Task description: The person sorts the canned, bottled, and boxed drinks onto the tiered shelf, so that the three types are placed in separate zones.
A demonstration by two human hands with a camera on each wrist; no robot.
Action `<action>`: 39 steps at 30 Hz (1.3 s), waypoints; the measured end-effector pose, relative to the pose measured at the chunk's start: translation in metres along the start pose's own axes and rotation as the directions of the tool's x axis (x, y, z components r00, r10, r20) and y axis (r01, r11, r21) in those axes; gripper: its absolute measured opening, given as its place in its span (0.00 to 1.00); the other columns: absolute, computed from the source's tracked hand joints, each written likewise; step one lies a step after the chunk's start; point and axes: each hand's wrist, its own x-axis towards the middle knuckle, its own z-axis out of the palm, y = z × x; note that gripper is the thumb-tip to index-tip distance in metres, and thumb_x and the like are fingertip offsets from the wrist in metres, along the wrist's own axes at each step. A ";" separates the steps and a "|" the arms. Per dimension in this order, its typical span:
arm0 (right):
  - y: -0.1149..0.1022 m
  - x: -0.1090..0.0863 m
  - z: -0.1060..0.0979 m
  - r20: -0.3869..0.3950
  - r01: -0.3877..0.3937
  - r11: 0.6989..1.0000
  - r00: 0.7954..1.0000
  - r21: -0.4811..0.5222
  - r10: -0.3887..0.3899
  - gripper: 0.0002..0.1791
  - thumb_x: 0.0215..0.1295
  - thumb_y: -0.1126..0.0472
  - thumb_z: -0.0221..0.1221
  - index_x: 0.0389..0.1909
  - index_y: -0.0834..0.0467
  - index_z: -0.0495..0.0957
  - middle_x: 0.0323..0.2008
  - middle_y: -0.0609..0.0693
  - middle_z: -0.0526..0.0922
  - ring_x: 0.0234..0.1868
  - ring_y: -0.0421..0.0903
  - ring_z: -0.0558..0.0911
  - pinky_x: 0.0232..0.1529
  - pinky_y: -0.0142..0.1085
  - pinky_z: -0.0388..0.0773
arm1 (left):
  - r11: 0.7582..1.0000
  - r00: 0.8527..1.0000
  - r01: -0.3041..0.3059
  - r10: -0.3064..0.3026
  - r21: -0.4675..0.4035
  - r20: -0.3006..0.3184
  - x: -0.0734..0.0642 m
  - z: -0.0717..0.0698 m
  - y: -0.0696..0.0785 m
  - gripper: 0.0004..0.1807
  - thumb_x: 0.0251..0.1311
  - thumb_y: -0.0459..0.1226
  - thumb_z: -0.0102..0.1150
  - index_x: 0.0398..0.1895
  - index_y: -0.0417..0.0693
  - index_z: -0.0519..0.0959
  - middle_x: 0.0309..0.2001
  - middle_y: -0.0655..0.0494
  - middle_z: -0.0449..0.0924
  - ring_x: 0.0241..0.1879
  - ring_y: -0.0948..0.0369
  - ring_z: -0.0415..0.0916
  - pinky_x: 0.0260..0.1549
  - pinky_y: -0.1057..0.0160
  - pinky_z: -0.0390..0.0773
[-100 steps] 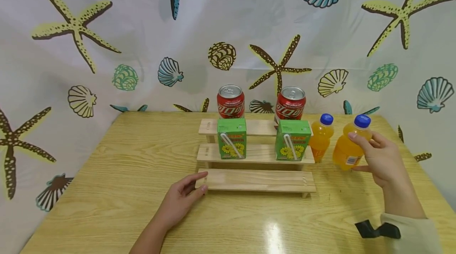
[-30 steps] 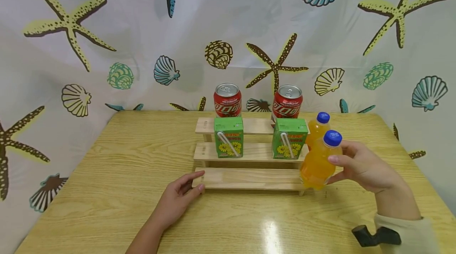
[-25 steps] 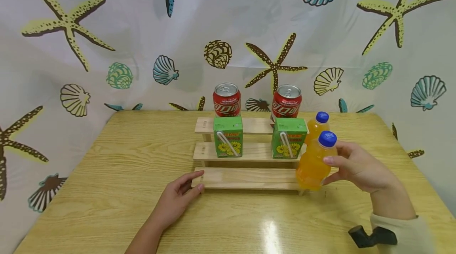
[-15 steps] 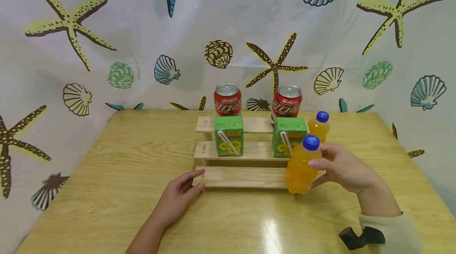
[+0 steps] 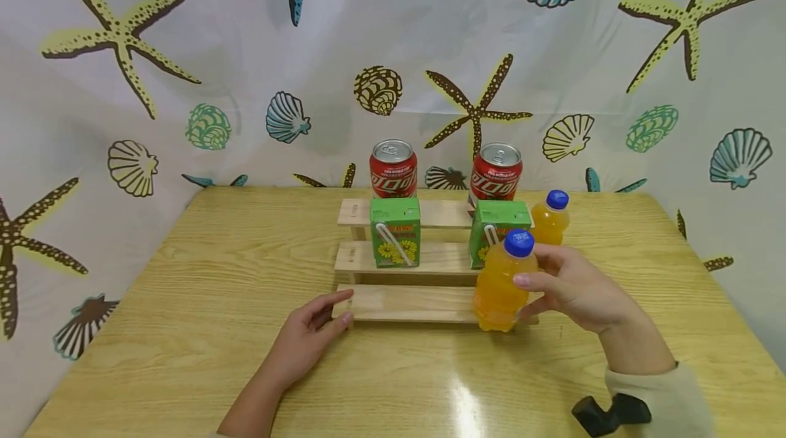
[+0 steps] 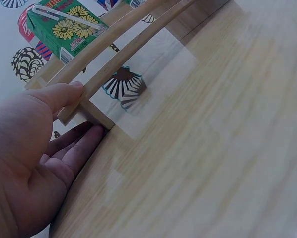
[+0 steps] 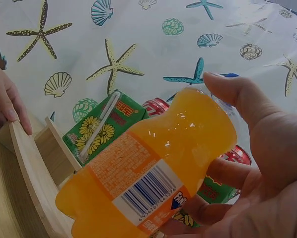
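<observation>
My right hand grips an orange soda bottle with a blue cap, thumb on one side and fingers behind. The bottle leans slightly and overlaps the right end of the lowest step of a three-tier wooden rack. In the right wrist view its barcode label faces the camera. My left hand holds the left end of that lowest step, thumb at the front edge. The left wrist view shows the thumb on the board and the other fingers by the rack's leg.
Two green drink cartons with straws stand on the middle step. Two red cola cans stand on the top step. A second orange bottle is on the table right of the rack. A patterned cloth hangs behind.
My right hand has carried the orange soda bottle leftward from the table's right side to the front of the lowest step's right end. The left hand has stayed on the rack.
</observation>
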 end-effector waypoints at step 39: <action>-0.002 0.043 0.050 0.030 -0.034 0.999 0.999 -0.019 0.034 0.31 0.66 0.56 0.66 0.66 0.64 0.72 0.55 0.58 0.82 0.51 0.50 0.83 0.42 0.51 0.88 | 1.000 1.000 -0.028 0.028 0.000 0.001 -0.001 0.000 -0.003 0.25 0.66 0.51 0.62 0.65 0.58 0.76 0.71 0.55 0.69 0.76 0.55 0.55 0.72 0.56 0.61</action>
